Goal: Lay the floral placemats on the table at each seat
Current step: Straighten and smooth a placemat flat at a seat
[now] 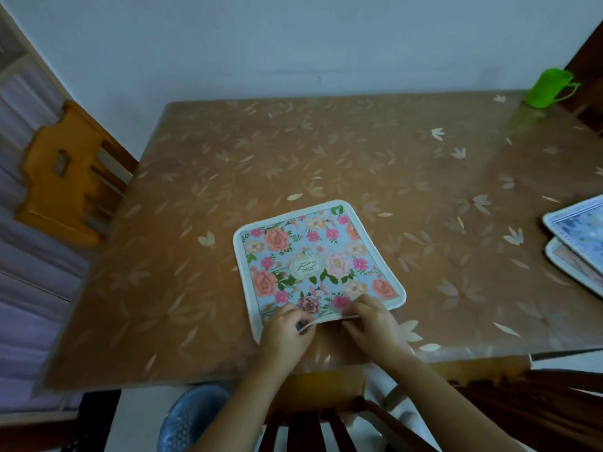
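Head view, one moment.

- Floral placemat (313, 256): lies on the table (326, 148) toward 6 o'clock, in front of the dark chair (326, 425) at the near seat. Printed side up, slightly askew to the table edge. The far part lies flat; the near hem is raised a little off the surface.
- Left hand (287, 327): at the hem's 7 o'clock end, fingers curled, pinching the white border.
- Right hand (372, 321): at the hem's 5 o'clock end, pinching the same border with the thumb on top. The fingers seem tucked under, though that is partly hidden.
- Judgement: holding one hem at two points lets the person drag or swing the whole mat without creasing it. That fits a final squaring to the seat, which looks not yet finished.
- Two more mats (579, 243): stacked at 3 o'clock, cut off by the frame edge and well apart from the hands. Probably the supply for the other seats.
- Yellow chair (65, 174): at 9 o'clock, with no mat before it. By this reading the task is early.
- Green cup (551, 88): at 1 o'clock, near the far corner, clear of the work.
- Blue perforated bowl (192, 419): below the table edge at 7 o'clock, on the floor or a stool; which one cannot be told.
- Risk, as judged: the glossy table cover may let the mat slide past square.
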`<state>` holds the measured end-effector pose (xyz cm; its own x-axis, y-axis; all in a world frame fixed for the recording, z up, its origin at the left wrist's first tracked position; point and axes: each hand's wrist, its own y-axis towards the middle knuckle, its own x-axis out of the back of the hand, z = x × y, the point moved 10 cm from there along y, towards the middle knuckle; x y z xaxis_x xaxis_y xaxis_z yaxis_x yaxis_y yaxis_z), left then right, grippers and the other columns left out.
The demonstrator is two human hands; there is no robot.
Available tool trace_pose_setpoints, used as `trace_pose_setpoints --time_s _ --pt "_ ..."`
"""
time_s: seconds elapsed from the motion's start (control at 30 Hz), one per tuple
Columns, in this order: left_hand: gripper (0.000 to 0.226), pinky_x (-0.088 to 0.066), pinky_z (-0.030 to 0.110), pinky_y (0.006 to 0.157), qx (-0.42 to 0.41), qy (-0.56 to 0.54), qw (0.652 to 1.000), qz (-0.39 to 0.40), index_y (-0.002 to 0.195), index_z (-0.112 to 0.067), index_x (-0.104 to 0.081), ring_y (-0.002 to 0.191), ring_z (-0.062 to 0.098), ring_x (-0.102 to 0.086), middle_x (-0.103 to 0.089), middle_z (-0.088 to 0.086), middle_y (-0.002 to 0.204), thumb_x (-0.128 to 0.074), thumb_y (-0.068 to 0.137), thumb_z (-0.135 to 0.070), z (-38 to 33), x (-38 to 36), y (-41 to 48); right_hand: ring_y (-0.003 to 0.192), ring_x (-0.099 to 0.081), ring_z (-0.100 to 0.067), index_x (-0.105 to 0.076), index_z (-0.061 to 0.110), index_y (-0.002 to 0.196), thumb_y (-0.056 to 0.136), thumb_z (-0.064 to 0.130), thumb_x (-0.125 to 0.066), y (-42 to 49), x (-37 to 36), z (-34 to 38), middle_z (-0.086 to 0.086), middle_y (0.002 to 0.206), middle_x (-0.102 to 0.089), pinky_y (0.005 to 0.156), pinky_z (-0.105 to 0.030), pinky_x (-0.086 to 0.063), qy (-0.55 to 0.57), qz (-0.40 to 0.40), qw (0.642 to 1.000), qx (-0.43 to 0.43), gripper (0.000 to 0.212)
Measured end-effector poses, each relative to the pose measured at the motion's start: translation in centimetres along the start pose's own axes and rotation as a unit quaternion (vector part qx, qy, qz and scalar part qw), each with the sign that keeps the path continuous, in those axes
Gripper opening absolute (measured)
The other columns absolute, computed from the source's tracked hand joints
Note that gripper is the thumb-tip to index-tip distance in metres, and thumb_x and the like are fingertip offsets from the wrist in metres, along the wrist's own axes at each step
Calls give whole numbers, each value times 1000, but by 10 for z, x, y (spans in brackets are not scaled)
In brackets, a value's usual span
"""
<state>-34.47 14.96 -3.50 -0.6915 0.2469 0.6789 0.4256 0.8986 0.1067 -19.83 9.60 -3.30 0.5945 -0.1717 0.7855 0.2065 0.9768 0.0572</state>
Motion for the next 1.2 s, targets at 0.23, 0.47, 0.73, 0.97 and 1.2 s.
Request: trace_pose_setpoints --time_s 0.23,0.47,0.73,0.97,1.2 --pt "2 -48 35 64 -7 -33 999 29 75 -9 -68 74 22 -56 -60 7 78 -69 76 -9 -22 -16 0 84 -57 -27 -66 7 81 77 9 -65 1 -6 26 -12 87 -63 72 -39 -48 -22 20 998 49 5" --pt "8 -47 26 70 -74 -29 994 71 81 -8 -65 78 15 -56 -55 1 83 -69 76 -4 -21 -7 -9 86 -60 -16 -66 12 83 79 10 -66 -4 0 -4 1 93 -61 68 -16 -42 4 23 1000 -15 5" --pt "17 -46 14 58 -43 -92 994 48 65 -8 -63 64 8 -56 -58 -6 68 -77 66 1 -6 7 -10 90 -62 -18 -66 9 87 80 6 -63 -11 20 -22 -4 101 -63 77 -30 -53 -2 12 999 -45 8" --pt "14 -41 9 54 -25 -107 993 33 65 -7 -66 58 4 -54 -53 -12 63 -79 66 -3 -17 -3 -10 83 -56 -10 -62 11 80 77 5 -64 -25 11 16 4 88 -58 71 -24 -50 33 2 999 10 7" --pt "10 -52 28 71 -62 -97 990 78 78 -9 -68 80 15 -61 -63 2 81 -74 72 -5 -31 -18 -13 89 -55 -11 -63 7 84 80 0 -60 -37 32 -12 3 91 -56 77 -22 -50 55 3 997 -54 8"
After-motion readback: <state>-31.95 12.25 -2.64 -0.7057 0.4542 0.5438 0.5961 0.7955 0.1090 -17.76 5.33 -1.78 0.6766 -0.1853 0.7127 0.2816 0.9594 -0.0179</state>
